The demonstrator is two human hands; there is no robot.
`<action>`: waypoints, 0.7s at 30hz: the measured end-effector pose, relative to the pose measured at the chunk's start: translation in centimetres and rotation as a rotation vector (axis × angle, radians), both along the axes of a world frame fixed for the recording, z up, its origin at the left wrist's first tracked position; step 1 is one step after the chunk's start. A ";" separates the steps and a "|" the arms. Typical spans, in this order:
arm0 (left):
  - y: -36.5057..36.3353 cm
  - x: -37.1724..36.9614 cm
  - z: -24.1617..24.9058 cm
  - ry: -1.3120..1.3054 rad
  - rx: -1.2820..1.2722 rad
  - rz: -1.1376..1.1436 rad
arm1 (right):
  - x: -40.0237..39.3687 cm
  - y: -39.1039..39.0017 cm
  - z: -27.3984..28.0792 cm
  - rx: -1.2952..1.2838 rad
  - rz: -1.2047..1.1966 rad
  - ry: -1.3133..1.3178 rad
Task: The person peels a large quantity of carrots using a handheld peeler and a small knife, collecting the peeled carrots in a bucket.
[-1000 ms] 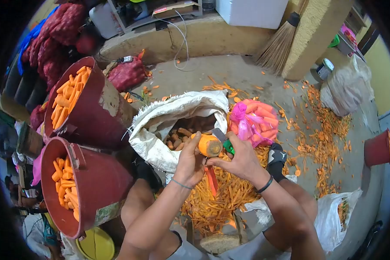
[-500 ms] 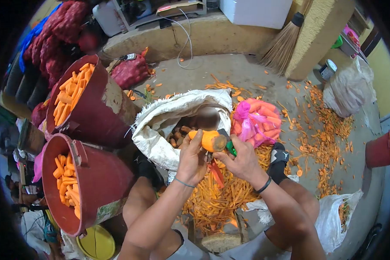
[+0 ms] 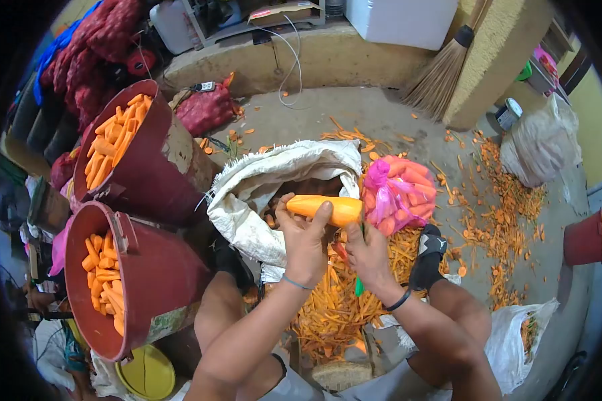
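Observation:
A peeled orange carrot (image 3: 328, 208) lies level in my left hand (image 3: 306, 244), with fingers and thumb wrapped round it. My right hand (image 3: 370, 257) is closed on a green-handled tool (image 3: 359, 286) beside the carrot's thick right end; most of the tool is hidden by the fingers. Behind my hands stands an open white sack (image 3: 244, 220) with unpeeled carrots inside. A pink bag of carrots (image 3: 405, 194) sits right of the sack. Below my hands is a heap of orange peelings (image 3: 334, 314).
Two red buckets (image 3: 157, 281) of peeled carrots stand at the left. Scraps (image 3: 502, 227) cover the floor at the right, near a white sack (image 3: 538, 144) and a small red bucket (image 3: 583, 239). A broom (image 3: 438, 77) leans on the pillar.
The carrot has turned, so its cut end no longer faces me and its length lies level. My right hand has moved down slightly, with the green handle now pointing downward.

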State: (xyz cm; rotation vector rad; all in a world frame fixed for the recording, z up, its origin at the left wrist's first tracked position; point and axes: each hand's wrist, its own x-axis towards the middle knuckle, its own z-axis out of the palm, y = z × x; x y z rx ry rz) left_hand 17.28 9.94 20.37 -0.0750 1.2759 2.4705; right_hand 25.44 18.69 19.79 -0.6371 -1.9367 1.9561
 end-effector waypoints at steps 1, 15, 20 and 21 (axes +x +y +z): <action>0.2 0.1 0.1 -0.013 0.009 0.006 | 0.0 -0.3 0.0 -0.180 -0.022 0.005; 1.4 0.1 -0.6 0.100 -0.035 0.060 | 1.7 -1.3 -1.4 -0.285 -0.057 -0.088; 1.1 -0.6 0.0 -0.094 0.033 -0.035 | 1.7 -1.6 -0.7 -0.329 -0.042 0.006; 1.0 -0.7 0.0 -0.131 0.062 -0.061 | 1.8 -1.3 -0.7 -0.323 -0.054 0.015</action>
